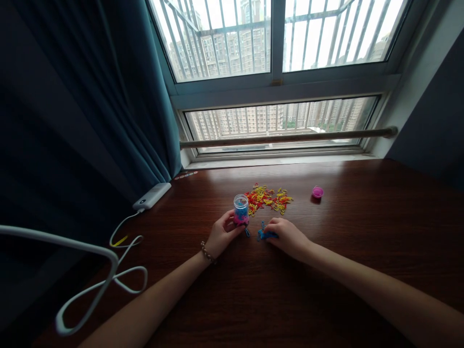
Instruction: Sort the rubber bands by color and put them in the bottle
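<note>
A small clear jar (241, 209) with blue and pink pieces inside stands upright, its top open. My left hand (222, 235) has its fingers wrapped round the jar's lower part. To the right, my right hand (288, 237) is closed on blue pieces (264, 235) at the tabletop, and some of them stick out past the fingertips. One blue piece (247, 232) lies just below the jar. Behind the hands spreads a pile of red and yellow pieces (266, 198), close beside the jar.
A pink lid or cup (317, 192) sits at the right on the brown table (362, 217). A white power strip (152, 196) with a looping white cable (105, 251) is at the left, by the blue curtain (145, 106). A window is behind.
</note>
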{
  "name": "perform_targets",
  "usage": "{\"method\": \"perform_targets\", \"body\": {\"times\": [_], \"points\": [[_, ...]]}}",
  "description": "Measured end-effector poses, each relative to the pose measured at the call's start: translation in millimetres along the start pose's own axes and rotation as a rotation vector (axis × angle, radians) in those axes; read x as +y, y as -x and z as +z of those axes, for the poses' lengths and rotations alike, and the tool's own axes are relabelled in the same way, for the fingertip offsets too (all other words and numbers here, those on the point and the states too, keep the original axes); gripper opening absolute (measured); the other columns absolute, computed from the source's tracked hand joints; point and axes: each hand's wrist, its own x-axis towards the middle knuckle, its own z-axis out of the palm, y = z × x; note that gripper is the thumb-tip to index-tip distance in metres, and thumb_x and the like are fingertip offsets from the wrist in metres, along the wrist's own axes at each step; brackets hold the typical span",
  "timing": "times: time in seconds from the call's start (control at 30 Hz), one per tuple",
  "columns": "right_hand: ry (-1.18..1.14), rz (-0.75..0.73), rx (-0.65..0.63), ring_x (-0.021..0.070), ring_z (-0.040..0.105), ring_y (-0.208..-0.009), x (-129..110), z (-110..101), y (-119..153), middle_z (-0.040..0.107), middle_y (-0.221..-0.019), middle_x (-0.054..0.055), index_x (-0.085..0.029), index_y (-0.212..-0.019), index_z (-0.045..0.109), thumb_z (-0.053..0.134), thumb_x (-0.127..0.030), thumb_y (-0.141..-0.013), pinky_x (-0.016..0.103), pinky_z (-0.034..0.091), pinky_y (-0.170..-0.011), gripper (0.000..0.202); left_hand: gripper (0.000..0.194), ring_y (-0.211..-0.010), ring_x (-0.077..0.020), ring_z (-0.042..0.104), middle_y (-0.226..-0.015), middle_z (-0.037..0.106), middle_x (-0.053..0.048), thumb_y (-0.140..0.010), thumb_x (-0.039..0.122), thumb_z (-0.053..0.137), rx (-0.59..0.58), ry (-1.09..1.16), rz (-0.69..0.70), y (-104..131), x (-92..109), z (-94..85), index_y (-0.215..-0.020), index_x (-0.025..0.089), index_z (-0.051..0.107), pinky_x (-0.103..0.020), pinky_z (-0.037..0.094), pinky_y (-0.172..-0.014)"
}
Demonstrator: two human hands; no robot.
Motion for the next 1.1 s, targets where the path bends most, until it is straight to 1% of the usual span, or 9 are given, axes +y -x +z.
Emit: {"method": "perform_targets", "body": {"times": [0.07, 0.17, 0.33, 0.43, 0.57, 0.63, 0.7, 0.9, 1.1], "points": [[-0.010, 0.006, 0.009, 0.0153, 0.055, -0.076, 1, 0, -2, 0.061, -0.081, 0.004, -0.021, -0.082, 0.065, 0.054, -0.013, -0.072, 0.024, 0.041, -0.071, 0.016, 0.053, -0.099, -0.0228, 0.057, -0.108, 0.058, -0.011, -0.067, 0.029, 0.066, 0.031, -0.080, 0.010, 1, -3, -0.9, -0.113, 0.013, 0.046, -0.040, 0.045, -0.089], [0.014, 0.040, 0.034, 0.0141, 0.055, -0.068, 3, 2, -5, 0.062, -0.072, 0.002, -0.019, -0.073, 0.063, 0.053, -0.007, -0.066, 0.022, 0.040, -0.065, 0.017, 0.051, -0.100, -0.0222, 0.056, -0.109, 0.057, -0.010, -0.066, 0.029, 0.067, 0.070, -0.229, 0.058, 2, -4, -2.3, -0.112, 0.015, 0.048, -0.040, 0.044, -0.090], [-0.059, 0.167, 0.093, 0.0119, 0.052, -0.054, 9, 2, -9, 0.060, -0.059, 0.000, -0.017, -0.063, 0.061, 0.056, -0.011, -0.060, 0.021, 0.035, -0.052, 0.009, 0.043, -0.100, -0.0211, 0.054, -0.109, 0.055, -0.008, -0.069, 0.029, 0.064, 0.064, -0.410, 0.162, 3, 0, -2.2, -0.109, 0.018, 0.053, -0.036, 0.045, -0.086], [-0.226, 0.234, 0.171, 0.0120, 0.052, -0.054, 14, -8, -13, 0.059, -0.057, 0.000, -0.015, -0.062, 0.063, 0.059, -0.015, -0.058, 0.021, 0.035, -0.050, 0.005, 0.041, -0.096, -0.0200, 0.054, -0.106, 0.055, -0.007, -0.070, 0.028, 0.063, 0.069, -0.489, 0.187, 3, 3, -2.1, -0.109, 0.018, 0.054, -0.033, 0.047, -0.082], [-0.598, 0.330, 0.292, 0.0130, 0.056, -0.057, 16, -28, -18, 0.062, -0.061, 0.001, -0.014, -0.065, 0.063, 0.061, -0.020, -0.058, 0.022, 0.041, -0.053, 0.009, 0.042, -0.092, -0.0185, 0.054, -0.102, 0.054, -0.007, -0.070, 0.028, 0.062, 0.070, -0.554, 0.197, 4, 4, -2.6, -0.110, 0.019, 0.054, -0.030, 0.047, -0.078], [-0.752, 0.343, 0.336, 0.0129, 0.057, -0.058, 14, -35, -19, 0.063, -0.063, 0.002, -0.014, -0.066, 0.061, 0.062, -0.021, -0.057, 0.022, 0.044, -0.055, 0.011, 0.042, -0.091, -0.0182, 0.054, -0.101, 0.053, -0.006, -0.070, 0.028, 0.062, 0.059, -0.578, 0.201, 4, 4, -2.7, -0.111, 0.020, 0.054, -0.029, 0.047, -0.077], [-0.804, 0.328, 0.364, 0.0128, 0.057, -0.059, 11, -38, -19, 0.063, -0.065, 0.002, -0.013, -0.066, 0.061, 0.063, -0.020, -0.057, 0.022, 0.044, -0.056, 0.011, 0.043, -0.091, -0.0179, 0.054, -0.101, 0.052, -0.006, -0.070, 0.028, 0.063, 0.043, -0.606, 0.210, 5, 5, -2.7, -0.111, 0.020, 0.054, -0.028, 0.047, -0.076], [-0.656, 0.258, 0.375, 0.0144, 0.058, -0.060, 4, -35, -15, 0.064, -0.064, 0.003, -0.014, -0.067, 0.065, 0.064, -0.021, -0.062, 0.024, 0.045, -0.057, 0.009, 0.044, -0.093, -0.0181, 0.052, -0.101, 0.050, -0.005, -0.069, 0.027, 0.063, 0.002, -0.645, 0.238, 7, 12, -1.6, -0.112, 0.023, 0.054, -0.029, 0.046, -0.080], [-0.427, 0.086, 0.511, 0.0149, 0.058, -0.066, -2, -29, -9, 0.064, -0.070, 0.003, -0.020, -0.065, 0.068, 0.063, -0.021, -0.067, 0.025, 0.046, -0.061, 0.006, 0.045, -0.095, -0.0179, 0.050, -0.102, 0.050, -0.005, -0.069, 0.030, 0.064, -0.020, -0.649, 0.257, 8, 15, 0.6, -0.113, 0.024, 0.054, -0.029, 0.044, -0.083]]}}
